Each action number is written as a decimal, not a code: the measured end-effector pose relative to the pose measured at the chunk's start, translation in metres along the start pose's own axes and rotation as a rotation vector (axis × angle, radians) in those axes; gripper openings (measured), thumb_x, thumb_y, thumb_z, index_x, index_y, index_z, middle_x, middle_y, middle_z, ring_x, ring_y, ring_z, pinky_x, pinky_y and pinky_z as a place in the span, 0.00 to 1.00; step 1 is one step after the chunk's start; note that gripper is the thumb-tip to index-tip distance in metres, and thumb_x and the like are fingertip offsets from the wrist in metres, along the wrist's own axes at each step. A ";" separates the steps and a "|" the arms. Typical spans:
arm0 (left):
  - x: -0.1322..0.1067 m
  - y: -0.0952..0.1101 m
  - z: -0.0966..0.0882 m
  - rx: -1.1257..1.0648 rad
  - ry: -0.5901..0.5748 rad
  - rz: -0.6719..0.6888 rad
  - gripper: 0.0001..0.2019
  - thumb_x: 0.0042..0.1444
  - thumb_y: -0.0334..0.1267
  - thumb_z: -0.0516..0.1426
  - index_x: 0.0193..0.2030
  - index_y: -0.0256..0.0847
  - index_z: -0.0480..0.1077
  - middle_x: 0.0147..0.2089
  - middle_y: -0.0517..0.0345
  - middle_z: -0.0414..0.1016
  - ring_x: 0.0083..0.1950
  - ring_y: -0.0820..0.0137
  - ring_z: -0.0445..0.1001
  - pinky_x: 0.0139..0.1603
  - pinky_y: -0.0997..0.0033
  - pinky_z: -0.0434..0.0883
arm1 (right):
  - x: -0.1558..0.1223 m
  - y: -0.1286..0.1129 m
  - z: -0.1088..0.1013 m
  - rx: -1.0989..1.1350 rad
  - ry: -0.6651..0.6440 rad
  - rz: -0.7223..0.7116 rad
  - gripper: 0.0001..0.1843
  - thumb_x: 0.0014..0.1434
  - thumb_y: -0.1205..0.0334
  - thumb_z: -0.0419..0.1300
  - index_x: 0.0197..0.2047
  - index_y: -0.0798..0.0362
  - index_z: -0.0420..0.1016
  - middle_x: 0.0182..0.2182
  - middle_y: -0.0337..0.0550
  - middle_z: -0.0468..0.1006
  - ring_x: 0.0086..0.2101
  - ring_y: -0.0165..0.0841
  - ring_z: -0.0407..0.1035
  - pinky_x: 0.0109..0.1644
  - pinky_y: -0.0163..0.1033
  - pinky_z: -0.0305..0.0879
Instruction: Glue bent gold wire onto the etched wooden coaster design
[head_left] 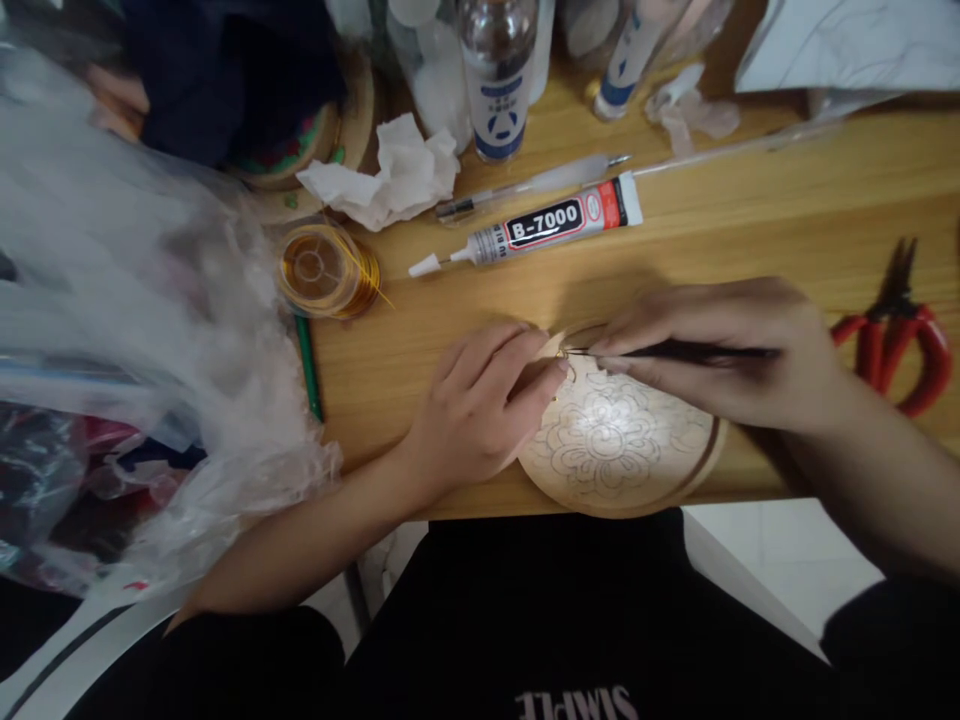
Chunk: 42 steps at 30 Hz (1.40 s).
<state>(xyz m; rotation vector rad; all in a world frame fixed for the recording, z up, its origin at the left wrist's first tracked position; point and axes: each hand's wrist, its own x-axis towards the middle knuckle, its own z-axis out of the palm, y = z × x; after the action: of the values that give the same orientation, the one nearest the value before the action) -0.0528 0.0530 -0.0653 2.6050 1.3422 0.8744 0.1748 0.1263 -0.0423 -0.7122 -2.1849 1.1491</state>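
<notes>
Disc of pale wood (622,480), round, flat, with a darker band along its right rim; fine dark lines draw a many-petalled flower on its face, glossy light at the centre. Bent gold-coloured wire (572,372) sits near its upper left edge. Disc lies at the near edge of a wood-grained table (750,230), in front of the person's dark clothing. Beyond it: B-7000 glue tube (555,220), clear-barrelled pen (536,182), crumpled tissue (397,175), spool of yellow wire (326,270). Red-handled pliers (896,340) to the right; pale tiled floor (757,550) below. Right hand (757,350) clamps slim dark tweezers (694,350), tips pointing left at the wire. Left hand (484,405) bends over the disc's left edge, thumb beside the wire; whether it pinches or merely presses, cannot tell.
</notes>
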 end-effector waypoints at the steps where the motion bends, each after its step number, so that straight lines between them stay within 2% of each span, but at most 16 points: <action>1: -0.001 0.000 0.000 0.003 -0.004 0.006 0.06 0.63 0.32 0.60 0.47 0.38 0.72 0.49 0.51 0.78 0.52 0.61 0.77 0.53 0.59 0.77 | 0.000 0.000 0.000 0.013 0.017 0.011 0.06 0.58 0.67 0.67 0.41 0.54 0.78 0.34 0.45 0.83 0.37 0.32 0.79 0.41 0.35 0.76; 6: -0.003 -0.001 0.000 0.002 -0.030 0.015 0.08 0.63 0.30 0.57 0.48 0.39 0.73 0.51 0.51 0.76 0.54 0.63 0.75 0.55 0.59 0.76 | -0.001 0.001 0.003 -0.012 0.037 0.012 0.06 0.58 0.67 0.67 0.41 0.52 0.78 0.34 0.42 0.83 0.37 0.31 0.79 0.41 0.35 0.75; 14: -0.004 -0.002 -0.006 0.005 -0.047 -0.016 0.12 0.60 0.27 0.59 0.50 0.36 0.72 0.51 0.47 0.77 0.53 0.59 0.76 0.52 0.56 0.77 | -0.002 0.004 0.004 0.056 0.057 0.038 0.07 0.57 0.66 0.67 0.41 0.50 0.79 0.34 0.40 0.83 0.37 0.31 0.79 0.42 0.36 0.76; 19: -0.004 -0.003 -0.006 0.003 -0.116 0.018 0.15 0.63 0.30 0.57 0.56 0.37 0.70 0.54 0.45 0.75 0.56 0.59 0.73 0.55 0.55 0.75 | -0.002 0.002 0.005 0.068 0.065 0.115 0.07 0.57 0.64 0.68 0.40 0.45 0.80 0.33 0.36 0.83 0.34 0.30 0.78 0.38 0.36 0.75; 26: -0.002 -0.003 -0.006 0.014 -0.163 0.015 0.14 0.65 0.36 0.57 0.55 0.36 0.73 0.58 0.40 0.71 0.58 0.53 0.71 0.55 0.49 0.74 | -0.001 0.003 0.005 0.082 0.076 0.111 0.06 0.57 0.64 0.68 0.39 0.46 0.80 0.32 0.35 0.83 0.33 0.29 0.77 0.35 0.35 0.73; 34: -0.002 -0.003 -0.002 -0.034 -0.131 -0.041 0.13 0.65 0.37 0.56 0.53 0.38 0.74 0.61 0.39 0.68 0.64 0.51 0.66 0.59 0.45 0.71 | 0.003 0.003 0.005 0.190 0.124 0.202 0.04 0.55 0.62 0.69 0.35 0.48 0.80 0.30 0.36 0.82 0.29 0.27 0.75 0.30 0.33 0.71; 42: 0.001 -0.006 -0.004 -0.080 -0.073 0.036 0.12 0.64 0.33 0.57 0.53 0.34 0.73 0.59 0.38 0.69 0.61 0.54 0.68 0.58 0.48 0.73 | 0.009 0.000 0.006 0.327 0.164 0.271 0.08 0.53 0.59 0.69 0.32 0.55 0.80 0.27 0.38 0.80 0.27 0.25 0.73 0.31 0.31 0.69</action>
<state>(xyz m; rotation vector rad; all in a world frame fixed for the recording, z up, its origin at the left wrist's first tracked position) -0.0586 0.0572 -0.0634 2.5808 1.2207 0.8116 0.1640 0.1288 -0.0429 -0.9372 -1.7457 1.4844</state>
